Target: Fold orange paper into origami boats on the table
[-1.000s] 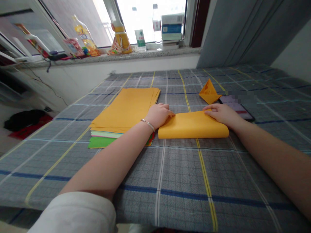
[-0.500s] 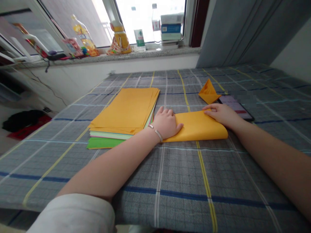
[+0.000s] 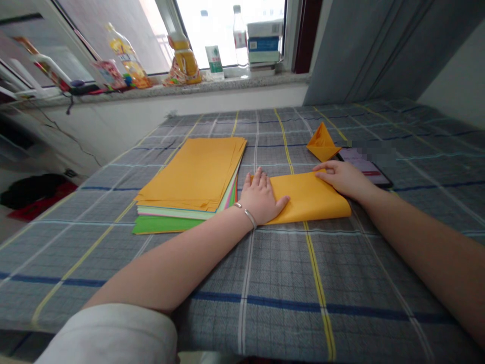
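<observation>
A sheet of yellow-orange paper [image 3: 306,199] lies bent over on itself, its right side curving up in a soft roll. My left hand [image 3: 260,198], with a silver bangle at the wrist, is spread flat on the sheet's left end, thumb apart. At the far right edge of the paper, my right hand [image 3: 343,177] pinches it between thumb and fingers. Left of my left hand is a stack of coloured paper [image 3: 193,172], orange on top, with white and green sheets showing below. A folded orange paper boat [image 3: 323,144] stands just beyond my right hand.
A phone [image 3: 366,166] lies behind my right hand, beside the boat. The table has a grey checked cloth [image 3: 280,273]. Along the windowsill [image 3: 227,81] stand bottles, a green-and-white tube [image 3: 214,61] and stacked boxes [image 3: 264,44]. A grey curtain [image 3: 364,50] hangs at the right.
My left hand's fingers have straightened and spread out over the paper's left end. My right hand keeps its pinch in nearly the same place. The whole view has shifted slightly.
</observation>
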`<state>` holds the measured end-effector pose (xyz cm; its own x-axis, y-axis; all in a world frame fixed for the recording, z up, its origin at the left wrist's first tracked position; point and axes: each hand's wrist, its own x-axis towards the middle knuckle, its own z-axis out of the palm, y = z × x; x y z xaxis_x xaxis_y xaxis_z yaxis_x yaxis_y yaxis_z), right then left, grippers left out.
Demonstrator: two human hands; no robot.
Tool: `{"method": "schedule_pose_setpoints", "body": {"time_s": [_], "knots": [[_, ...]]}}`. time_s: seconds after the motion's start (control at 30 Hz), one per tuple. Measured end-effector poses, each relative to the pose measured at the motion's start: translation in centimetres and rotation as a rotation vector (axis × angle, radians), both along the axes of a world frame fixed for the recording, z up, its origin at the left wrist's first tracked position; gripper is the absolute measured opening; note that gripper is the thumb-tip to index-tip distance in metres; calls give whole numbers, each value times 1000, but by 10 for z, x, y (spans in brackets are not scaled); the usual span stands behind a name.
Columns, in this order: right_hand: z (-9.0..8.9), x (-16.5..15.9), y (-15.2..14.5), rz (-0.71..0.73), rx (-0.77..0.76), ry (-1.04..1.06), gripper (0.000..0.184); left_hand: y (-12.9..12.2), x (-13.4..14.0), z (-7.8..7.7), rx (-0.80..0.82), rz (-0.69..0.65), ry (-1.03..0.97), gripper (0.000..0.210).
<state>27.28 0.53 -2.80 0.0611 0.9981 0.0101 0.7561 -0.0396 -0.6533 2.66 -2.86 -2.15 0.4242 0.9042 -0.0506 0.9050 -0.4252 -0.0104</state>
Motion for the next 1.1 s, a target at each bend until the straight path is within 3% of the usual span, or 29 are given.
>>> {"method": "schedule_pose_setpoints", "body": {"time_s": [0.2,0.43,0.67,0.87,1.1], "knots": [[-8,4,4,6,23,53,16,-2,0,-10,43,18,-58,83],[-7,4,5,6,10,64,16,-7,-2,-8,51,2,-69,72],[-9,6,6,12,0,82,17,-2,-2,-5,8,-244,-32,60],[-6,3,5,-3,-6,50,17,-3,-1,-6,24,-213,-68,70],[-7,4,5,6,11,56,18,-2,1,-4,-28,-283,-61,66]]}}
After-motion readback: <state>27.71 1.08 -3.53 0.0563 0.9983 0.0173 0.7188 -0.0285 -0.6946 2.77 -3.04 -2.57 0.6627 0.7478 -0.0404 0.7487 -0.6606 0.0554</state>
